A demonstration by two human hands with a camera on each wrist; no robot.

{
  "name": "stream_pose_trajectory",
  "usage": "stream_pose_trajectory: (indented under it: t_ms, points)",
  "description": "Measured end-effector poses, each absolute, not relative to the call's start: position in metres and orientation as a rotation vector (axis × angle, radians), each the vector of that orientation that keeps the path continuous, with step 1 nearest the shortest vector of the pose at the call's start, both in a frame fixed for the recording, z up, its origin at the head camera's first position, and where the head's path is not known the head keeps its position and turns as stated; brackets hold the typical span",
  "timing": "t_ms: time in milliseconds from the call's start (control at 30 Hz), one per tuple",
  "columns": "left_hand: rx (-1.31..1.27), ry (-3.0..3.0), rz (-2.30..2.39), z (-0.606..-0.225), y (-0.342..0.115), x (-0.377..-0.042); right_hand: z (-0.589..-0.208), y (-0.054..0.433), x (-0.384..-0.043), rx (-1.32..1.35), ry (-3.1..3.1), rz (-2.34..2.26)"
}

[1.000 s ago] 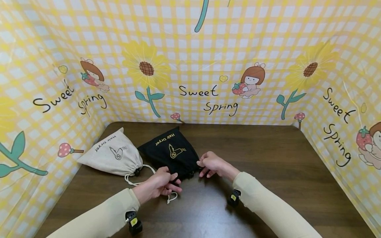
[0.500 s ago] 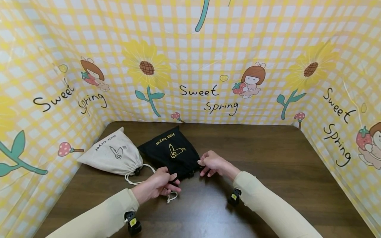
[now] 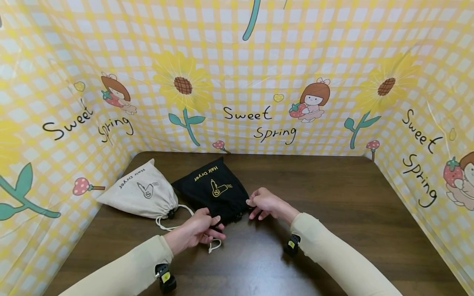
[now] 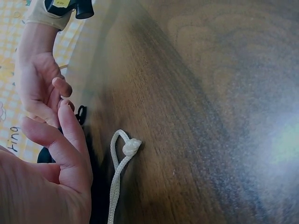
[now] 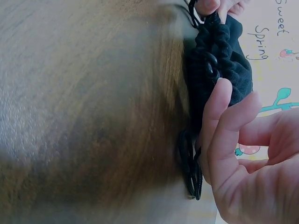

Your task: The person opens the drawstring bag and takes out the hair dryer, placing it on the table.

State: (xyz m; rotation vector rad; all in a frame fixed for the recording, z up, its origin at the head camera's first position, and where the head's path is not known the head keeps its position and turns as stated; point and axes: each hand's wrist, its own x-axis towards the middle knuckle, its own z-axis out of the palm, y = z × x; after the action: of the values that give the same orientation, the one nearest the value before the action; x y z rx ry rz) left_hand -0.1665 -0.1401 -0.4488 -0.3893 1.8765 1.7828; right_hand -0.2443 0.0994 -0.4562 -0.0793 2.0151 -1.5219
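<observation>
A black drawstring bag [image 3: 203, 196] printed "Hair Dryer" in yellow lies on the table, its gathered mouth towards me. My left hand [image 3: 200, 227] pinches the near-left corner of that mouth between thumb and finger. At the near-right corner, the thumb and index finger of my right hand [image 3: 267, 203] pinch the cloth, other fingers loosely bent. The puckered opening [image 5: 219, 46] shows in the right wrist view, with a black cord loop [image 5: 190, 170] hanging by the right hand. Left of it lies a cream drawstring bag [image 3: 135, 195] with the same print in black.
The cream bag's white cord [image 3: 166, 227] runs under my left hand, and its knotted end [image 4: 131, 147] lies on the brown wooden table [image 3: 333, 230]. Yellow checked cloth [image 3: 237, 74] walls in the back and both sides.
Almost nothing differs: the right hand and the black bag's near-right corner have shifted very slightly to the right. Both hands keep their hold.
</observation>
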Motion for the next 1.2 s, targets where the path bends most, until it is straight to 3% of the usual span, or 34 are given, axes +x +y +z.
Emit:
stream_pose_trajectory:
  t_ms: [1200]
  points:
    - [-0.425,1.864,1.767,-0.4467,-0.1423,-0.1619,-0.4552,0.1067,-0.2476,-0.093,2.013,-1.505]
